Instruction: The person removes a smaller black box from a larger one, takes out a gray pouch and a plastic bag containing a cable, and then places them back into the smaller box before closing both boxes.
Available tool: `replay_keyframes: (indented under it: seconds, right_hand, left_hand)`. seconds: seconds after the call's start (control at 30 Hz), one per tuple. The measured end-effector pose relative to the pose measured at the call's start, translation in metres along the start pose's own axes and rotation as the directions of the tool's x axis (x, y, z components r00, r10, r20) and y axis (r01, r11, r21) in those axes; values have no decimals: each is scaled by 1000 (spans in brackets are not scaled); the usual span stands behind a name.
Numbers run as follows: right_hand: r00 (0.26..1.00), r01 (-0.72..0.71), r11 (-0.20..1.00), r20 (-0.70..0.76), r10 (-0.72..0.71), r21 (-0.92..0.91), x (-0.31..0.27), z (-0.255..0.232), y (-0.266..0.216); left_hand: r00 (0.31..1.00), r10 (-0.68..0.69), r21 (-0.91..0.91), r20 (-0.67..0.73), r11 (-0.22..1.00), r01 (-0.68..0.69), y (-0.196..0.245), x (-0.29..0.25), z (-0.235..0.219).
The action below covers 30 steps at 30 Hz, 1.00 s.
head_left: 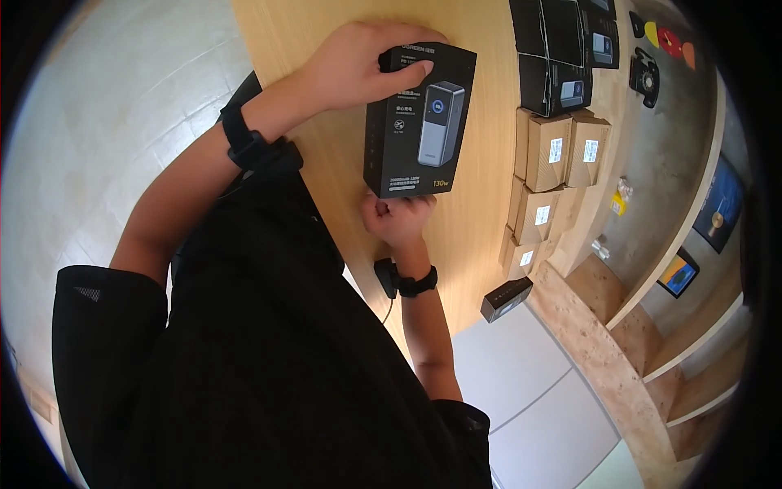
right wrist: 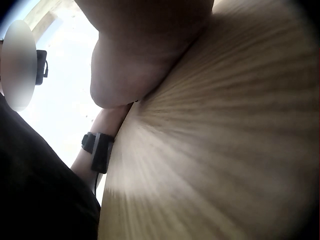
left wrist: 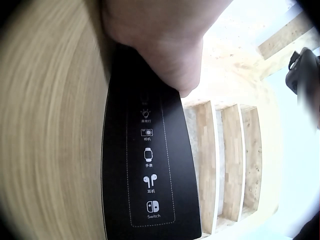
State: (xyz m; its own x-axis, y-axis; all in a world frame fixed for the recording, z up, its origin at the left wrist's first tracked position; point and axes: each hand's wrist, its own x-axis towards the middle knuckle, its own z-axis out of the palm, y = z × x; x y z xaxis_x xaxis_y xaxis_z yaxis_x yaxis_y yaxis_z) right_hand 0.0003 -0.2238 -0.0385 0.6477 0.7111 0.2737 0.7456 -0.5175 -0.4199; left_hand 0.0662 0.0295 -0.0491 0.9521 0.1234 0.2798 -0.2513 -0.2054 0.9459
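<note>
In the head view, a black power bank box [head_left: 415,122] with white print is tilted over the wooden table. My left hand [head_left: 358,65] grips its upper end, thumb across the front, other fingers partly hidden over the top. My right hand [head_left: 399,218] is at the lower end with bent fingers against it, their tips partly hidden. The left wrist view shows the icon-printed side of the box [left wrist: 150,165] beneath my left hand [left wrist: 160,40]. In the right wrist view, my right hand [right wrist: 145,55] is close to the table surface, and no box is visible.
Black boxes [head_left: 562,61] and brown cartons [head_left: 546,155] line the far side of the table [head_left: 481,163]. A smaller black box [head_left: 507,299] lies near the corner. Beyond are wooden shelves [head_left: 652,318] and a black telephone [head_left: 644,77]. A cable hangs by my right wrist.
</note>
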Motion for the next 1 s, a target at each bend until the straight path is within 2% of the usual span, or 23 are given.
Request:
replay_keyframes:
  seconds: [0.13, 0.27, 0.37, 0.47, 0.57, 0.67, 0.73, 0.77, 0.8, 0.83, 0.87, 0.9, 0.97, 1.0]
  right_hand:
    - [1000, -12, 999, -16, 13, 30, 1, 2, 0]
    - [999, -23, 997, -31, 26, 80, 3, -2, -1]
    - [985, -171, 973, 0, 173, 156, -4, -1, -1]
    - [977, -212, 948, 42, 208, 237, -4, -11, -6]
    - [855, -511, 770, 138, 499, 381, -12, -35, -26]
    - [699, -709, 599, 260, 666, 372, -23, -70, -27]
    - [724, -665, 666, 74, 686, 337, -21, -85, -38]
    - [717, -656, 694, -42, 696, 298, -20, -97, -39]
    - [701, -671, 685, -58, 711, 284, -22, -110, -37]
    - [715, -647, 731, -162, 680, 216, -13, -110, -33]
    - [747, -613, 767, -176, 641, 190, -15, -118, -31]
    - [780, -577, 800, -180, 600, 165, -15, -120, -26]
    - [702, -691, 719, -163, 693, 81, -28, -118, -22]
    - [664, -737, 675, -147, 734, 43, -35, -113, -20]
  left_hand:
    - [996, -90, -40, 19, 995, 91, 4, -1, 0]
    - [994, -109, -46, -5, 993, 108, 2, 0, 1]
    - [995, -104, -83, -5, 991, 103, 2, 0, 3]
    - [992, -127, -55, -19, 991, 126, 4, -2, 2]
    - [990, -139, -52, -37, 989, 137, 10, -7, 5]
    - [989, -133, -31, -59, 991, 132, 19, -12, 16]
    - [993, -96, 20, -67, 995, 97, 38, -14, 20]
    - [992, -124, -5, -32, 992, 124, 43, -15, 28]
    - [990, -137, -123, 33, 982, 141, 52, -18, 43]
    - [971, -160, -248, 179, 947, 202, 49, -8, 49]
    - [926, -168, -377, 339, 877, 298, 58, -7, 58]
    - [869, -152, -393, 471, 846, 361, 57, -1, 66]
    - [716, -124, -381, 687, 778, 500, 49, 4, 86]
    - [703, -63, -330, 709, 851, 409, 44, 12, 95]
